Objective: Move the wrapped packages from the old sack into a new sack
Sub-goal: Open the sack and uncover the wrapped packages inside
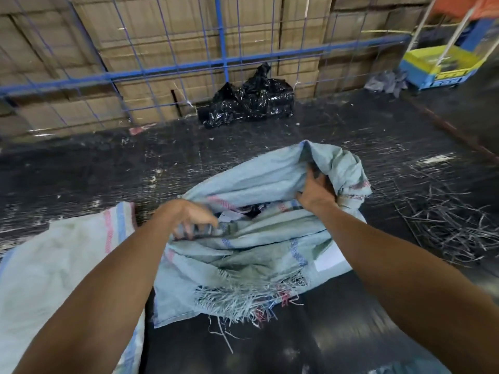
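A worn grey-blue woven sack (pixel 251 247) with a torn, frayed lower edge lies on the dark floor in the middle. My left hand (pixel 189 217) grips the near rim of its mouth, fingers curled into the folds. My right hand (pixel 317 190) grips the far rim and holds that side up. Something dark shows inside the mouth between my hands; I cannot make out what it is. A cleaner pale sack (pixel 54 268) with pink and blue stripes lies flat at the left. A black plastic-wrapped bundle (pixel 251 99) sits by the fence at the back.
A blue wire fence (pixel 167 68) with stacked cardboard boxes behind it closes the back. Loose frayed strands (pixel 445 225) litter the floor at the right. A yellow and blue box (pixel 442 66) stands at the far right. A white label (pixel 330 259) shows on the old sack.
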{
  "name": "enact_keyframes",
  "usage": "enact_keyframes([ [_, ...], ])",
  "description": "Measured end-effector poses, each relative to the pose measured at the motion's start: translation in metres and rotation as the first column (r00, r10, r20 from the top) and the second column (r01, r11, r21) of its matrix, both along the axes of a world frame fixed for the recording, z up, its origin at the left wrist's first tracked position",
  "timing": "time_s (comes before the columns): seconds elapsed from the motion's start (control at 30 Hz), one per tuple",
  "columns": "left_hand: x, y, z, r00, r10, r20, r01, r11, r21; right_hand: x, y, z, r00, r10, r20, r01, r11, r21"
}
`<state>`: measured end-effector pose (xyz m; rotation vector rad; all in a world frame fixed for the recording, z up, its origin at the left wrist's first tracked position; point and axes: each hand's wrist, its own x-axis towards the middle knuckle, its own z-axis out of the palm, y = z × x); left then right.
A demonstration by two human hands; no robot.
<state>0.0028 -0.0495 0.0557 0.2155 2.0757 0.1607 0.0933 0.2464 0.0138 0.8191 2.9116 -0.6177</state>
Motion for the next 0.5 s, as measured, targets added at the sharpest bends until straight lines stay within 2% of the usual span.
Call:
enact_keyframes([
  [0.03, -0.003, 0.015, -0.001, 0.977, 0.029, -0.211, -0.007, 0.995, 0.104, -0.001, -0.002, 0.003, 0.999, 0.03, -0.023, -0.029, 0.997, 0.075],
  [0.07, -0.007, 0.031, -0.005, 0.911, 0.094, -0.401, -0.013, 0.98, 0.2, -0.002, -0.004, 0.006, 0.996, 0.069, -0.047, -0.063, 0.991, 0.114],
  [0.1, -0.012, 0.043, -0.011, 0.83, 0.182, -0.527, -0.029, 0.958, 0.285, -0.003, -0.005, 0.007, 0.99, 0.119, -0.077, -0.108, 0.985, 0.136],
  [0.13, -0.019, 0.053, -0.014, 0.769, 0.266, -0.581, -0.051, 0.932, 0.36, -0.004, -0.004, 0.007, 0.975, 0.181, -0.126, -0.161, 0.975, 0.155],
  [0.2, -0.033, 0.066, -0.014, 0.719, 0.405, -0.564, -0.093, 0.861, 0.5, -0.002, -0.002, 0.0, 0.918, 0.344, -0.195, -0.307, 0.931, 0.198],
  [0.23, -0.042, 0.07, -0.01, 0.708, 0.466, -0.531, -0.121, 0.821, 0.558, -0.003, 0.002, -0.004, 0.89, 0.43, -0.152, -0.397, 0.894, 0.207],
  [0.27, -0.054, 0.076, -0.007, 0.702, 0.519, -0.488, -0.16, 0.782, 0.602, -0.003, 0.008, -0.01, 0.856, 0.514, -0.049, -0.496, 0.845, 0.2],
  [0.3, -0.063, 0.081, -0.003, 0.709, 0.526, -0.469, -0.186, 0.782, 0.595, -0.002, 0.011, -0.014, 0.806, 0.588, 0.074, -0.59, 0.784, 0.194],
  [0.33, -0.07, 0.085, -0.006, 0.739, 0.448, -0.503, -0.155, 0.84, 0.521, -0.001, 0.012, -0.017, 0.759, 0.642, 0.109, -0.651, 0.744, 0.151],
  [0.37, -0.069, 0.091, -0.008, 0.779, 0.27, -0.566, -0.048, 0.926, 0.376, -0.003, 0.012, -0.018, 0.723, 0.691, -0.007, -0.679, 0.713, 0.177],
  [0.4, -0.064, 0.096, -0.013, 0.801, 0.051, -0.597, 0.105, 0.969, 0.223, -0.009, 0.014, -0.02, 0.678, 0.706, -0.204, -0.66, 0.707, 0.254],
  [0.43, -0.055, 0.1, -0.022, 0.796, -0.145, -0.587, 0.26, 0.959, 0.116, -0.016, 0.014, -0.018, 0.625, 0.705, -0.333, -0.593, 0.707, 0.384],
  [0.47, -0.041, 0.104, -0.03, 0.779, -0.297, -0.553, 0.405, 0.911, 0.08, -0.024, 0.012, -0.011, 0.613, 0.681, -0.4, -0.471, 0.722, 0.508],
  [0.5, -0.022, 0.105, -0.036, 0.787, -0.393, -0.475, 0.493, 0.864, 0.102, -0.037, 0.014, -0.006, 0.679, 0.627, -0.382, -0.356, 0.737, 0.575],
])
